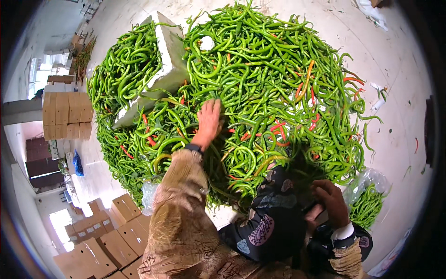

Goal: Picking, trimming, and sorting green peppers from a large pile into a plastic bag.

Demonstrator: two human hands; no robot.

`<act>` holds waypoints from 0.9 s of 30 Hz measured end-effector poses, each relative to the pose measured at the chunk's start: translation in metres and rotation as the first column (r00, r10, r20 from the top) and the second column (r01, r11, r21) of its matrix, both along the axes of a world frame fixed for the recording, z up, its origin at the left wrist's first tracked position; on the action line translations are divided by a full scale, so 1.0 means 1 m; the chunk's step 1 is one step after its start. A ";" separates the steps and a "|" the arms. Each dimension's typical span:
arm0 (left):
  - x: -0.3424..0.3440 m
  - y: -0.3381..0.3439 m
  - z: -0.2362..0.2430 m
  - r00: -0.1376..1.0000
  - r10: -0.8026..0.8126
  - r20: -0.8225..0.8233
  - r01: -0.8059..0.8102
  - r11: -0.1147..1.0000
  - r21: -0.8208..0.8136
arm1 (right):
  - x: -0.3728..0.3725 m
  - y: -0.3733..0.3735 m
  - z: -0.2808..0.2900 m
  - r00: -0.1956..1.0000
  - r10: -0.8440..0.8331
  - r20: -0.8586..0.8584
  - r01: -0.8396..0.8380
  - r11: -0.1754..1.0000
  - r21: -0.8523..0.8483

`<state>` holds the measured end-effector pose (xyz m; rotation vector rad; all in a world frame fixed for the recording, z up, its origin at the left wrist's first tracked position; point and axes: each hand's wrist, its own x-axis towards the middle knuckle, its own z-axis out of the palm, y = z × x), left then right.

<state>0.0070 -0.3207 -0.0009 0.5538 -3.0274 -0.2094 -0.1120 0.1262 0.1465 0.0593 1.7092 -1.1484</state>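
Note:
A wide heap of long green chili peppers [260, 56], with some red ones mixed in, spreads in front of me. My left hand [209, 122] reaches into its middle, fingers stretched out over the peppers and nothing visibly held. A dark band circles that wrist below the hand. Lower right, my right hand [332, 201] is held near my body with its fingers curled; what they hold, if anything, is lost in dark shadow. Between my arms lies dark patterned cloth [265, 228], covering part of the heap's near edge.
A white foam box [172, 58], tipped on its side, holds more peppers at the heap's left. A clear plastic bag [369, 181] with green peppers lies at the right. Cardboard boxes [90, 258] stand lower left, with further stacked boxes [67, 109] beyond. Pale floor [390, 56] surrounds the heap.

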 end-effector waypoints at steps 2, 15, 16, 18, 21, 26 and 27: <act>-0.010 -0.018 -0.022 0.976 0.107 0.192 -0.116 0.993 0.034 | -0.002 -0.004 0.007 0.999 -0.020 0.025 0.020 1.000 -0.009; -0.002 0.066 0.089 0.965 0.038 0.259 -0.262 0.177 0.949 | -0.002 0.000 0.016 0.994 0.067 -0.081 -0.072 0.995 -0.071; -0.004 0.070 0.095 0.950 0.127 0.286 -0.279 -0.073 0.958 | -0.002 -0.002 0.021 0.998 0.037 -0.046 -0.040 0.997 -0.069; -0.011 0.076 0.112 0.962 0.194 0.193 -0.107 -0.383 0.918 | -0.004 0.000 0.025 1.000 -0.002 -0.015 0.001 0.998 -0.068; -0.027 0.086 0.124 0.966 0.231 0.114 0.053 -0.611 0.790 | -0.004 0.007 0.028 0.998 -0.017 -0.065 0.009 0.992 -0.128; -0.062 0.123 0.146 0.966 0.232 0.110 0.112 -0.767 0.632 | -0.009 0.011 0.037 0.990 -0.046 -0.132 0.017 0.977 -0.215; -0.072 0.134 0.159 0.968 0.226 0.109 0.104 -0.756 0.647 | -0.011 0.010 0.038 0.988 -0.070 -0.136 0.040 0.977 -0.211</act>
